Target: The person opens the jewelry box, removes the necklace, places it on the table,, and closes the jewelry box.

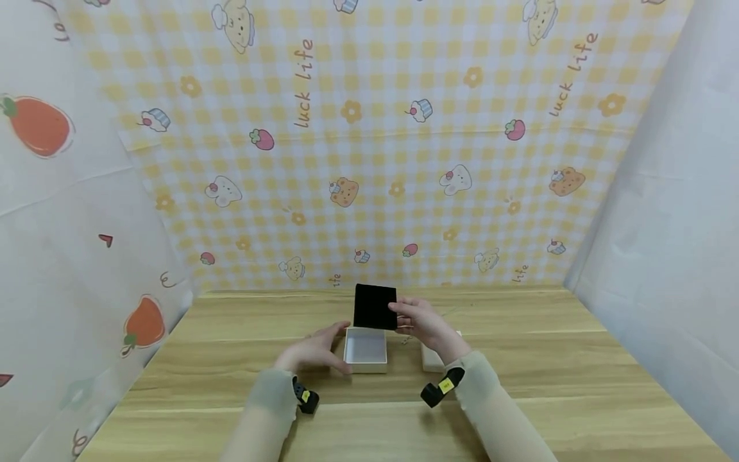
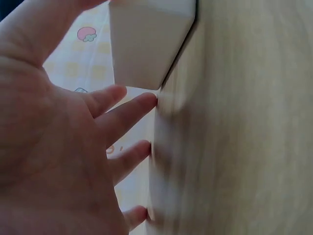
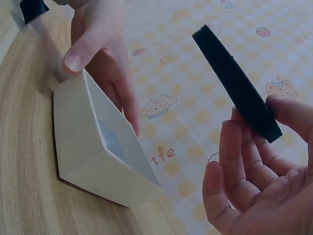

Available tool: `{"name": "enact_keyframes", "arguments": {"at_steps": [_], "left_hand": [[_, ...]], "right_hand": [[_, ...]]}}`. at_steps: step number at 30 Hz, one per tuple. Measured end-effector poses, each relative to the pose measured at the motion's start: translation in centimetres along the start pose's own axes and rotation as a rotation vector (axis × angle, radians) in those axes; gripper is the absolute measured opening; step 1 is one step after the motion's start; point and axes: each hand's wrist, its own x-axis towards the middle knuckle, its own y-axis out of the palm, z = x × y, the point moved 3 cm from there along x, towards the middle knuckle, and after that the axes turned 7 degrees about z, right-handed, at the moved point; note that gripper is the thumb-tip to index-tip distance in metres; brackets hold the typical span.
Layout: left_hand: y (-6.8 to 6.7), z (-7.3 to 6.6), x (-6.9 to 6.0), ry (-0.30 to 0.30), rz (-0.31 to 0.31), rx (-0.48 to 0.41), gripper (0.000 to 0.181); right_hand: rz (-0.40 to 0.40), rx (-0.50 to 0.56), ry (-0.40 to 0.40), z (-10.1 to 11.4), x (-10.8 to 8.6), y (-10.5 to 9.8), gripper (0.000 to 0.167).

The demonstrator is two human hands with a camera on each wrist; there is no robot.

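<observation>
A square black foam-like pad point(image 1: 374, 307) is pinched by its edge between the thumb and fingers of my right hand point(image 1: 424, 326). In the right wrist view the pad point(image 3: 237, 83) shows edge-on, thin and tilted, raised off the table. Below it stands an open white box point(image 1: 365, 368) with a pale inside. My left hand point(image 1: 314, 351) rests at the box's left side, fingers spread and fairly straight. Its thumb touches a corner of the box point(image 3: 80, 132) in the right wrist view, while its fingers reach behind.
A second white box or lid point(image 1: 432, 359) lies right of the open box, partly hidden by my right wrist. Near it are a small, indistinct item point(image 1: 407, 341) and a thin greenish strand point(image 1: 450, 311). Behind the wooden table point(image 1: 231, 385) hangs a yellow checked cloth point(image 1: 381, 160).
</observation>
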Motion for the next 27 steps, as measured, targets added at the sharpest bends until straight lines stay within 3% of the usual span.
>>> {"name": "enact_keyframes", "arguments": {"at_steps": [3, 20, 27], "left_hand": [[0.1, 0.0, 0.2, -0.018, -0.026, 0.053, 0.106], [0.4, 0.9, 0.1, -0.028, -0.04, 0.055, 0.1], [0.3, 0.7, 0.4, -0.03, -0.045, 0.058, 0.098]], "right_hand": [[-0.004, 0.003, 0.003, -0.2, 0.1, -0.1, 0.018], [-0.018, -0.008, 0.019, -0.8, 0.2, -0.4, 0.008], [-0.013, 0.001, 0.019, -0.8, 0.3, -0.6, 0.012]]}}
